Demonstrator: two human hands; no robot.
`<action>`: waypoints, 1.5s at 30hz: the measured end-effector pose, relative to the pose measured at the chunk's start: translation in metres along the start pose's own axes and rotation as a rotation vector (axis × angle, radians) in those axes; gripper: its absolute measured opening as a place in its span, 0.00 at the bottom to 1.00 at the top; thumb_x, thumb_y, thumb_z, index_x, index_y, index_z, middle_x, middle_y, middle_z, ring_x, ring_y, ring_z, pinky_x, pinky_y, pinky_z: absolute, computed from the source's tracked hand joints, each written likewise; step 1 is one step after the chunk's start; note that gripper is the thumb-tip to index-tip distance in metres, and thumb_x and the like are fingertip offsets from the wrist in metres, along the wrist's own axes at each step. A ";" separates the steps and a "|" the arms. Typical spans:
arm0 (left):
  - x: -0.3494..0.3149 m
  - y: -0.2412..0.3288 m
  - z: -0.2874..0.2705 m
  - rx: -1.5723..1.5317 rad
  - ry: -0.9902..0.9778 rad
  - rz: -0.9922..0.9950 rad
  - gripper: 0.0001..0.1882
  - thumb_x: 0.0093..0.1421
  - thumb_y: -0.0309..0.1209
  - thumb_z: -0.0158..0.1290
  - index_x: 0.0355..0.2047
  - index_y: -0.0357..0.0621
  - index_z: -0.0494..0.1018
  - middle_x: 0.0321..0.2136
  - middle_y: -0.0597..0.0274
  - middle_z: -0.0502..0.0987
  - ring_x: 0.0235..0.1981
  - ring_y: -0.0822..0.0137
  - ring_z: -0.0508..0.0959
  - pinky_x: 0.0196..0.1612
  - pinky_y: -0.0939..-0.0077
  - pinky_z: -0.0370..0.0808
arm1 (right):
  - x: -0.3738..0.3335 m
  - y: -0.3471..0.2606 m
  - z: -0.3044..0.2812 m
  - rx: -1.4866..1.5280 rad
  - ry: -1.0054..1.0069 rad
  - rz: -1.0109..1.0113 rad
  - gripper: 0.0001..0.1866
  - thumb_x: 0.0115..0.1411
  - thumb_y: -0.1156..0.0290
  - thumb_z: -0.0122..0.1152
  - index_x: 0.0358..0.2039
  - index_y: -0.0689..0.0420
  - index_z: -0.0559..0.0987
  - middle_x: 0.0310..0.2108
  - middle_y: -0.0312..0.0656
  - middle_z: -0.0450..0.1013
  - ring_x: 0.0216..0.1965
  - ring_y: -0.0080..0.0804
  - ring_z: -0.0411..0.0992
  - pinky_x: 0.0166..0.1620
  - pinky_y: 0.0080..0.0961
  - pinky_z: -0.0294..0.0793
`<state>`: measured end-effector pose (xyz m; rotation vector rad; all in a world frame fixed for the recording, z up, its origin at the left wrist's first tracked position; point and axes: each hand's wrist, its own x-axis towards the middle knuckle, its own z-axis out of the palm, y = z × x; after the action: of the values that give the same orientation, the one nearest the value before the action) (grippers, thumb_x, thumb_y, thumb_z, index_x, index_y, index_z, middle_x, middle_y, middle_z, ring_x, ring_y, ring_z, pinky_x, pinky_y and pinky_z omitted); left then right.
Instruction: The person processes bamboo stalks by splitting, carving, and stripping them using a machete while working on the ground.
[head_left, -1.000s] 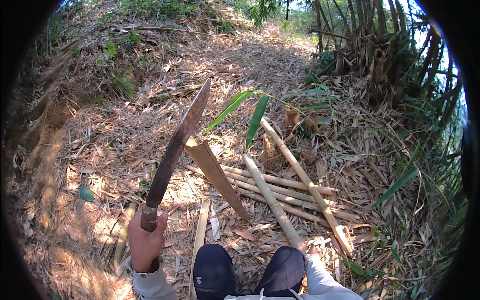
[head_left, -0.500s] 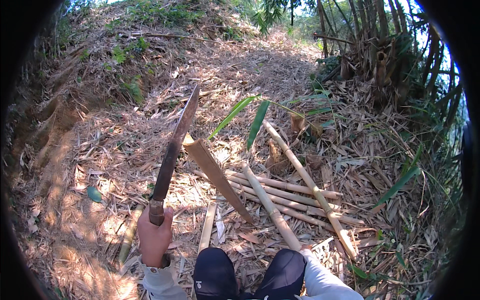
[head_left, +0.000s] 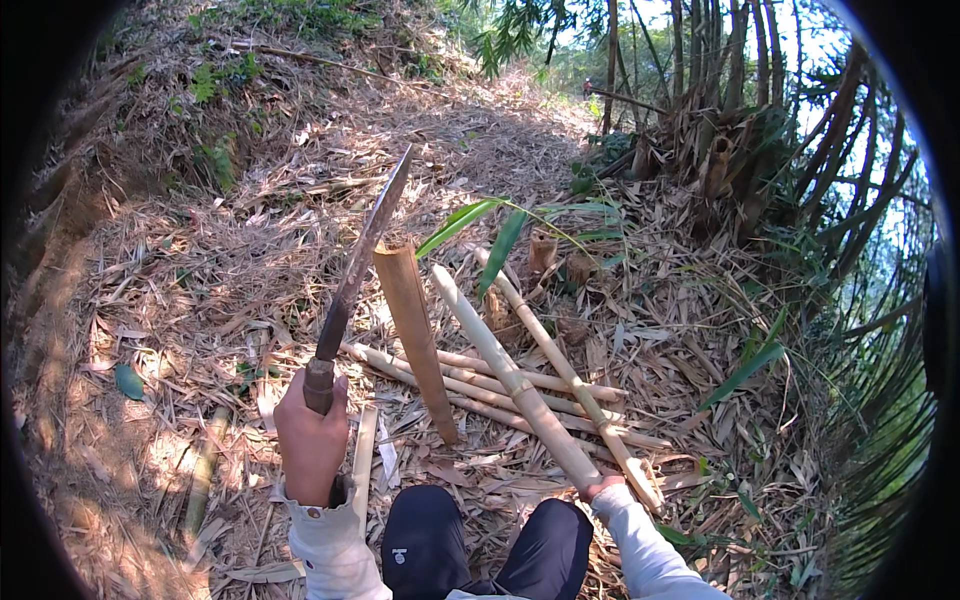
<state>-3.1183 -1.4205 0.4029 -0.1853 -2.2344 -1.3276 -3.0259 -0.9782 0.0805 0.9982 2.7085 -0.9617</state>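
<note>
The person's two hands are staying well apart. The left hand (head_left: 312, 440) is clamping round the wooden handle of a long knife (head_left: 365, 255), whose dark blade is pointing up and slightly to the right. The right hand (head_left: 606, 487) is gripping the lower end of a pale bamboo pole (head_left: 515, 385), though the sleeve and the angle are hiding most of its fingers. The pole is slanting away up and to the left, crossing over several thinner bamboo sticks (head_left: 590, 388) that are lying on the ground. Another jointed pole (head_left: 560, 365) is resting just to its right. Between knife and pole, a brown bamboo piece (head_left: 415, 335) is leaning slightly. A flat strip (head_left: 365, 455) is lying beside the left wrist, and dry leaves (head_left: 250, 220) are covering the slope around everything
</note>
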 end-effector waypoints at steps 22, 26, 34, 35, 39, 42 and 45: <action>0.026 -0.013 -0.019 0.163 -0.048 0.052 0.08 0.59 0.30 0.58 0.33 0.39 0.73 0.21 0.51 0.75 0.22 0.55 0.76 0.29 0.63 0.70 | -0.145 -0.239 -0.264 0.602 1.133 -1.032 0.38 0.43 0.74 0.77 0.54 0.66 0.68 0.45 0.46 0.74 0.44 0.32 0.74 0.50 0.29 0.72; 0.030 -0.009 -0.030 0.157 -0.088 0.133 0.09 0.58 0.30 0.59 0.33 0.38 0.73 0.20 0.53 0.73 0.22 0.57 0.72 0.28 0.65 0.69 | -0.172 -0.262 -0.292 0.491 1.203 -1.041 0.34 0.44 0.73 0.77 0.51 0.66 0.71 0.43 0.46 0.75 0.42 0.32 0.75 0.48 0.30 0.73; 0.023 -0.004 -0.052 0.192 -0.128 0.171 0.09 0.58 0.30 0.57 0.36 0.39 0.73 0.21 0.47 0.76 0.26 0.46 0.78 0.30 0.59 0.72 | -0.167 -0.275 -0.264 0.074 0.640 -1.037 0.33 0.43 0.71 0.69 0.53 0.57 0.70 0.34 0.49 0.78 0.36 0.44 0.79 0.44 0.34 0.77; 0.020 0.000 -0.054 0.342 -0.103 0.170 0.09 0.59 0.31 0.57 0.36 0.39 0.73 0.21 0.47 0.76 0.26 0.45 0.78 0.30 0.58 0.72 | -0.161 -0.274 -0.257 -0.107 0.592 -0.926 0.34 0.42 0.69 0.68 0.53 0.56 0.70 0.33 0.51 0.77 0.36 0.49 0.78 0.43 0.38 0.77; 0.038 -0.001 -0.071 0.605 -0.038 0.184 0.11 0.59 0.34 0.56 0.34 0.37 0.73 0.21 0.46 0.76 0.25 0.44 0.77 0.30 0.57 0.71 | -0.152 -0.265 -0.253 -0.409 0.480 -0.732 0.34 0.41 0.66 0.69 0.51 0.54 0.68 0.31 0.52 0.77 0.35 0.55 0.77 0.42 0.45 0.77; 0.065 -0.055 -0.099 0.331 -0.141 0.151 0.12 0.59 0.34 0.57 0.30 0.36 0.72 0.17 0.55 0.73 0.19 0.58 0.74 0.25 0.62 0.68 | -0.134 -0.245 -0.224 -0.316 0.384 -0.692 0.36 0.39 0.66 0.69 0.53 0.52 0.69 0.35 0.53 0.78 0.38 0.53 0.78 0.44 0.40 0.78; 0.051 -0.065 -0.084 0.102 -0.260 -0.021 0.13 0.61 0.34 0.59 0.29 0.37 0.69 0.13 0.71 0.68 0.13 0.78 0.68 0.16 0.75 0.63 | -0.126 -0.209 -0.189 -0.203 0.270 -0.611 0.39 0.37 0.63 0.72 0.54 0.54 0.70 0.37 0.54 0.78 0.40 0.50 0.78 0.46 0.37 0.78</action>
<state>-3.1551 -1.5323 0.4102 -0.3143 -2.5203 -1.2565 -3.0333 -1.0580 0.3790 0.2699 3.3408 -0.6185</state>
